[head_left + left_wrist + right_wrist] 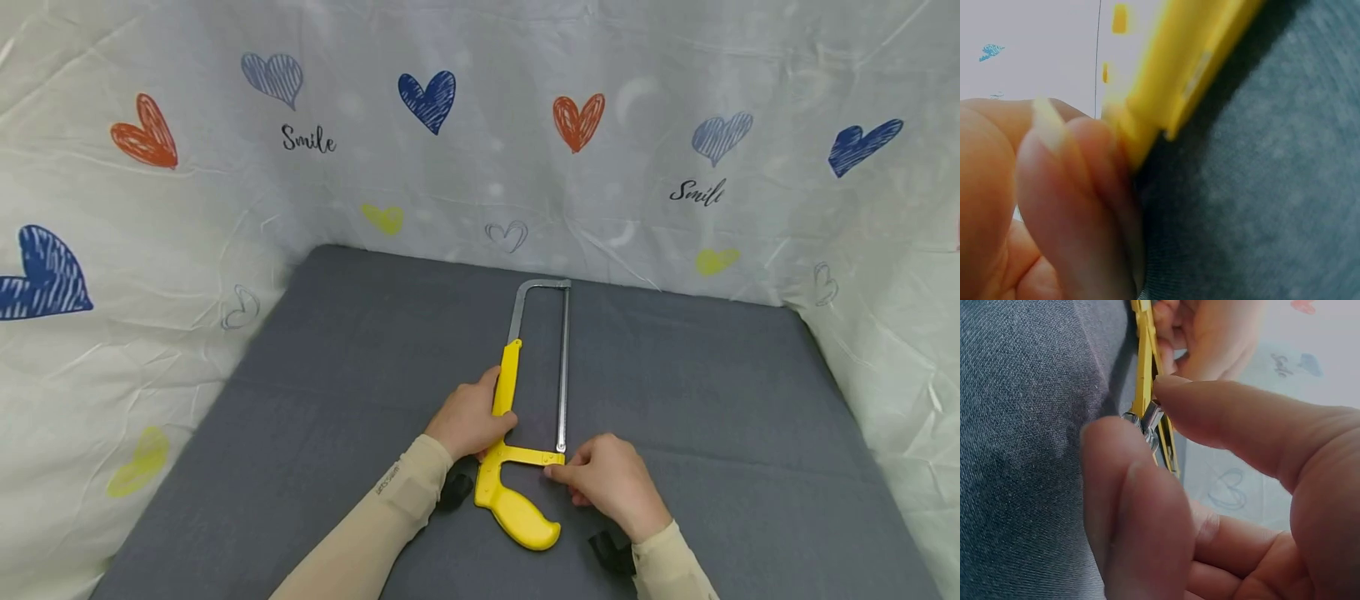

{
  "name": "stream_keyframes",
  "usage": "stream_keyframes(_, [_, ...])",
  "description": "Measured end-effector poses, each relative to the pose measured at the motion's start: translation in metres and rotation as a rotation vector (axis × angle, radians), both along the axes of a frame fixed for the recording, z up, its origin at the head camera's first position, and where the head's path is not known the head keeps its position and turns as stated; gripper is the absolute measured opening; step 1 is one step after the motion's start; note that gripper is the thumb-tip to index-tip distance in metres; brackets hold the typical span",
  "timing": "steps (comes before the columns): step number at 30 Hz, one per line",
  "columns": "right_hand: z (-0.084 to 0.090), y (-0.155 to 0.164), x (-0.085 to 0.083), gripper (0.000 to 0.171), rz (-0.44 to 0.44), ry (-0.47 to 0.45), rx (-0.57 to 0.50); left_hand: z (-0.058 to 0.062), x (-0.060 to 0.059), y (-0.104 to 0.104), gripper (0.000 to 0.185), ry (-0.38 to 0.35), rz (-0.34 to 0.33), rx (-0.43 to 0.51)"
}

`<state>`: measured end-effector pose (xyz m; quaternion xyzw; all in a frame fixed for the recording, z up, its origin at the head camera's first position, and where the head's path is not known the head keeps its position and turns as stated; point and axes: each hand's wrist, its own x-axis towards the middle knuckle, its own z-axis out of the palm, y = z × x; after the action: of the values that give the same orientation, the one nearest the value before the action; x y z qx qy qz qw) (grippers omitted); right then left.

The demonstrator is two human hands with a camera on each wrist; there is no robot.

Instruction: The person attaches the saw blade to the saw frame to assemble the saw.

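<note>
A hacksaw [525, 400] with a yellow handle and a silver frame lies flat on the grey mat [315, 400], its blade [562, 375] pointing away from me. My left hand [471, 421] grips the yellow bar of the frame [1172, 69] from the left side. My right hand [607, 479] pinches the metal fastener [1147, 422] at the blade's near end, where it meets the yellow crossbar, with thumb and forefinger closed on it. The yellow pistol grip [521, 517] lies free between my wrists.
A white sheet printed with coloured hearts and "Smile" [309, 139] stands as a wall behind and on both sides of the mat. Grey mat stretches left and right of the saw.
</note>
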<state>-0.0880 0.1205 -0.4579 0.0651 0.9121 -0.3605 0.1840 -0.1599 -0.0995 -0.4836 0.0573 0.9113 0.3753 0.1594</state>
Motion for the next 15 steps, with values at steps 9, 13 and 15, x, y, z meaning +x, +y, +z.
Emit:
stream_keyframes(9, [-0.005,0.008,-0.004,0.027,0.023,-0.020,-0.086,-0.002,-0.001,0.000,0.086,0.012,0.000,0.018])
stream_keyframes(13, [-0.006,0.011,-0.006,0.026,0.033,-0.016,-0.107,-0.002,-0.004,0.002,0.087,0.006,-0.001,0.021])
stream_keyframes(15, [-0.008,0.011,-0.005,0.026,0.035,-0.016,-0.116,-0.003,-0.003,0.002,0.087,0.007,0.000,0.020])
